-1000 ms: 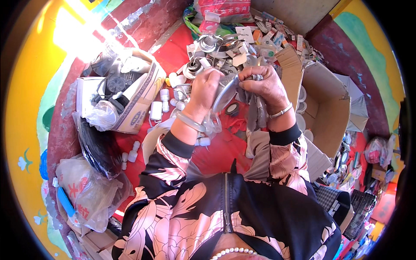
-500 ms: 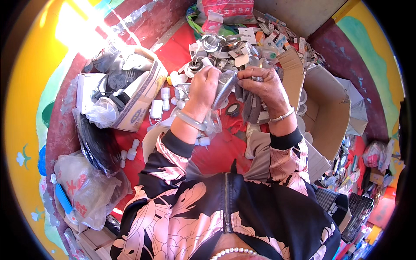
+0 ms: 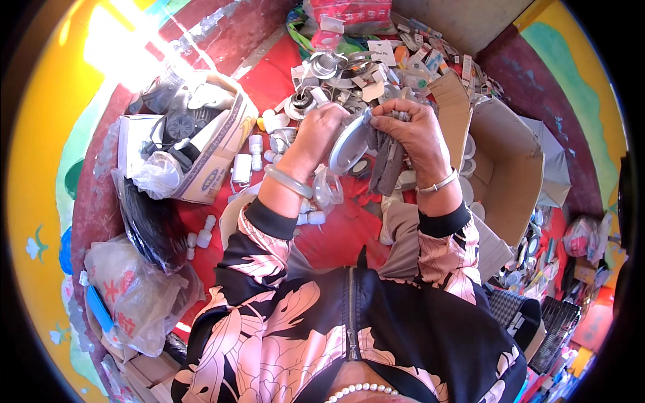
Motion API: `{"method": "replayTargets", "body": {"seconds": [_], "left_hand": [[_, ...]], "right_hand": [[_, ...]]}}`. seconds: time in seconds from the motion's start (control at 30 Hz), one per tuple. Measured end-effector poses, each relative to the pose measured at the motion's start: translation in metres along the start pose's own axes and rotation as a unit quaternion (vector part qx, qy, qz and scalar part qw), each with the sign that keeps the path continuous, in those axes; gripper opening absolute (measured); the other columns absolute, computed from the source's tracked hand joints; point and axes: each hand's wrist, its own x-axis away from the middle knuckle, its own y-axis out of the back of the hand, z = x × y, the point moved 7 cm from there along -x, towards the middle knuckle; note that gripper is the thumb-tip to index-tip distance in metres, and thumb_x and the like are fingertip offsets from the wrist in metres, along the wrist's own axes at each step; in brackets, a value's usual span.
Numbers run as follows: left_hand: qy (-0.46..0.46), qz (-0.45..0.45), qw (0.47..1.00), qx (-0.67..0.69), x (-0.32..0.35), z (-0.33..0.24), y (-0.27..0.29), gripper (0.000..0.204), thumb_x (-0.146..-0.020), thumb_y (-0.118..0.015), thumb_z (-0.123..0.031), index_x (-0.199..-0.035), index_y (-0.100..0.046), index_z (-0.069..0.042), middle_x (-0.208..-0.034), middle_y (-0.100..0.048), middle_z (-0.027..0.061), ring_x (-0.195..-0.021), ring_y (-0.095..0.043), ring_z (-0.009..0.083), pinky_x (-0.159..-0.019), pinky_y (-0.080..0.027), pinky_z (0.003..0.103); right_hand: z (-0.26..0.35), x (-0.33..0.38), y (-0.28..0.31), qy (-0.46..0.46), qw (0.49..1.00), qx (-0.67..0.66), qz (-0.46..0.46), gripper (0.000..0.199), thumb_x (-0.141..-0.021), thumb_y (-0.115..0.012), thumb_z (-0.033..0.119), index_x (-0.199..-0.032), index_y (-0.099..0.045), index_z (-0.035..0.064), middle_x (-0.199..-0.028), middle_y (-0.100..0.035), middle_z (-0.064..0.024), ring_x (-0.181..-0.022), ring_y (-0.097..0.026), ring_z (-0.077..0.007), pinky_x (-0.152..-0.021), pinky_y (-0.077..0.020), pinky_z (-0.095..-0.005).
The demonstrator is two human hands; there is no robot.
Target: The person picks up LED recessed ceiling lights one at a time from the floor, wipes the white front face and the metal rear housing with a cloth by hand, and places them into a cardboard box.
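Both hands up over the red bench [image 3: 336, 235]: left hand [image 3: 321, 131] grips a round grey disc [image 3: 349, 144], right hand [image 3: 413, 131] pinches the grey straps [image 3: 386, 161] hanging beside it.

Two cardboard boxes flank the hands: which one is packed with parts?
The box on the person's left, stuffed with grey pieces and plastic bags. The larger box on the right stands open, showing mostly bare cardboard inside.

Two hands are up over the red cloth: a left hand [image 3: 321, 131] and a right hand [image 3: 414, 133]. Two open cardboard boxes [image 3: 215, 158] [image 3: 510, 168] sit either side. One grey disc [image 3: 349, 142] is held. The small white caps [image 3: 240, 168] are too scattered to count.
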Motion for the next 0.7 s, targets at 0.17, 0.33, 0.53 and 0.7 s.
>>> {"method": "replayTargets", "body": {"seconds": [0.17, 0.33, 0.53, 0.7], "left_hand": [[-0.050, 0.002, 0.996, -0.074, 0.002, -0.020, 0.000, 0.013, -0.077, -0.051, -0.004, -0.083, -0.061, -0.001, -0.083, -0.061, 0.0131, -0.079, -0.061, 0.0264, -0.070, -0.048, 0.032], [-0.078, 0.085, 0.993, -0.004, 0.004, -0.017, -0.006, 0.023, -0.086, -0.049, -0.022, -0.088, -0.061, -0.003, -0.079, -0.060, 0.0049, -0.071, -0.058, 0.0135, -0.066, -0.046, 0.025], [0.103, 0.056, 0.982, 0.150, 0.005, -0.005, -0.004, 0.025, -0.087, -0.051, -0.026, -0.090, -0.061, -0.004, -0.078, -0.060, 0.0036, -0.068, -0.057, 0.0104, -0.062, -0.046, 0.024], [0.102, 0.034, 0.982, 0.156, 0.005, 0.003, -0.004, 0.025, -0.087, -0.050, -0.026, -0.089, -0.061, -0.003, -0.079, -0.061, 0.0041, -0.068, -0.057, 0.0102, -0.062, -0.046, 0.024]], "right_hand": [[-0.002, -0.002, 0.004, 0.018, 0.999, 0.048, 0.006, 0.011, -0.074, -0.072, 0.005, -0.082, -0.067, -0.0005, -0.075, -0.063, -0.0011, -0.066, -0.056, -0.0067, -0.060, -0.0462, -0.0218], [0.020, 0.007, -0.003, 0.190, 0.965, 0.178, 0.019, 0.012, -0.073, -0.071, 0.004, -0.082, -0.065, -0.0002, -0.075, -0.063, -0.0020, -0.069, -0.056, -0.0078, -0.063, -0.0453, -0.0239], [0.008, 0.007, -0.008, 0.160, 0.976, 0.136, -0.063, 0.009, -0.075, -0.069, 0.005, -0.082, -0.064, 0.0009, -0.073, -0.061, -0.0032, -0.066, -0.055, -0.0094, -0.061, -0.0443, -0.0247], [-0.012, 0.003, -0.007, 0.109, 0.982, -0.097, -0.116, 0.009, -0.081, -0.066, 0.008, -0.086, -0.063, 0.0014, -0.074, -0.061, -0.0021, -0.064, -0.053, -0.0073, -0.057, -0.0427, -0.0210]]}}
